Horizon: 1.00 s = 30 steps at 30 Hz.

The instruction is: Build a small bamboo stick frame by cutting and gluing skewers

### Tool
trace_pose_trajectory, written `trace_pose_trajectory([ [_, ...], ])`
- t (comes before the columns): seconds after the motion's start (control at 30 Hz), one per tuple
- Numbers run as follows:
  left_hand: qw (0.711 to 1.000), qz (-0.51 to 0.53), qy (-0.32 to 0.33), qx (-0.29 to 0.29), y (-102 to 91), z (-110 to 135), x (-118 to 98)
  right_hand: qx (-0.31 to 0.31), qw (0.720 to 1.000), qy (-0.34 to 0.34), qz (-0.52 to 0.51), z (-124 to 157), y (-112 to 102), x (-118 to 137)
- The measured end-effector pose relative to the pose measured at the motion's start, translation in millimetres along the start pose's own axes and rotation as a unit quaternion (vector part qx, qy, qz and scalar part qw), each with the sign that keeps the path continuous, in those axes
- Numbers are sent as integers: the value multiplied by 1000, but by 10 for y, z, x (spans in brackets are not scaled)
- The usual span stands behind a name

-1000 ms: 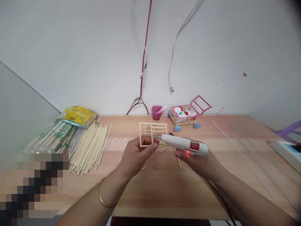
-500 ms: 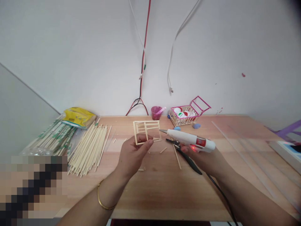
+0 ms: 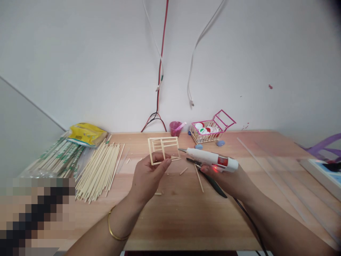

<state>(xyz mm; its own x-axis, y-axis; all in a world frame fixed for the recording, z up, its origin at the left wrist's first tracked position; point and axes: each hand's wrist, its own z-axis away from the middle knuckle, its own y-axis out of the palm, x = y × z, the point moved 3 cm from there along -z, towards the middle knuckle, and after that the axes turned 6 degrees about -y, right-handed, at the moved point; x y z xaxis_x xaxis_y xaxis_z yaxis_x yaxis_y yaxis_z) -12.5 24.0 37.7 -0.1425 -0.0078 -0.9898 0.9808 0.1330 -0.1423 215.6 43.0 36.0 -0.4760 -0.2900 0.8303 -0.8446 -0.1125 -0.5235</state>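
My left hand is closed on a small frame of pale wooden sticks, pinching its lower edge between thumb and fingers. My right hand grips a white glue gun with a glowing red light. Its metal nozzle points left, close to the frame's right side; whether it touches cannot be told. Beneath the gun lie black-handled pliers, partly hidden by my right hand. Short stick offcuts and a longer stick are on the wooden table.
To the left are a pile of loose sticks, wrapped stick bundles and a yellow packet. Along the back stand a pink cup and a small stick cart holding bottle caps. A power strip sits at the right edge.
The whole view has shifted slightly, so everything appears a little further left. Both hands keep their holds, and the frame and glue gun stay nearly the same relative to each other.
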Motion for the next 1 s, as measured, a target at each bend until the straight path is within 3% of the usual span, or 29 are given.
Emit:
trace_pose_trajectory([
  [0.73,991,-99,90,-22,-16,4,-3,-12,1000,-20,-21,-8,16,11],
  [0.9,991,-89,95,-8,-24,22,-30,-18,999,-27,28,-33,9,-6],
  [1.0,998,-26,55,7,-25,1,12,-30,994,-41,97,-70,-20,-8],
])
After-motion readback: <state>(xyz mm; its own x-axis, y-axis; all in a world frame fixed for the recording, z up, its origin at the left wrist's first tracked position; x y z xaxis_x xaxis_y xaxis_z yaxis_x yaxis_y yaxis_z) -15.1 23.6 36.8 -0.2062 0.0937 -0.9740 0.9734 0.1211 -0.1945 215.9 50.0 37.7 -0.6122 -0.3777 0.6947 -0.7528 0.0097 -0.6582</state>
